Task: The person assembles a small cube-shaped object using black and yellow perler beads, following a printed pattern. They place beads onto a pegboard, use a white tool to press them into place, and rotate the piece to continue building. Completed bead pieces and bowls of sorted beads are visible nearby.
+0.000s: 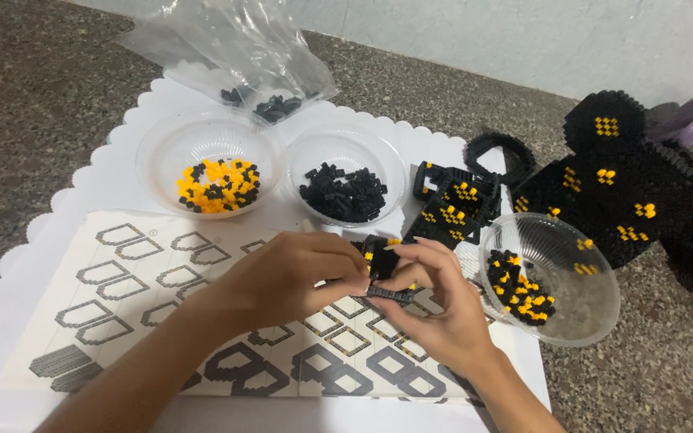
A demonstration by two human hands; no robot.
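Speckled stone table beneath a scalloped white mat: just beyond the instruction sheet [162, 297], left hand [294, 277] and right hand [435, 309] pinch a small black-and-yellow brick assembly [380, 258], apparently mid-build; another piece seemingly needs pressing on

Three clear bowls are crowding the far side: the mixed yellow-and-black bowl [210, 164] at eleven o'clock, the black-brick bowl [346, 172] at twelve, a third bowl [551, 277] sitting tilted at three. A plastic bag [234, 56] is blocking passage beyond them. The big black-and-yellow block model [635, 188] is walling off two o'clock. The instruction sheet [114, 297] is lying flat at nine, leaving open room, and bare stone counter [34, 104] is stretching free at ten.
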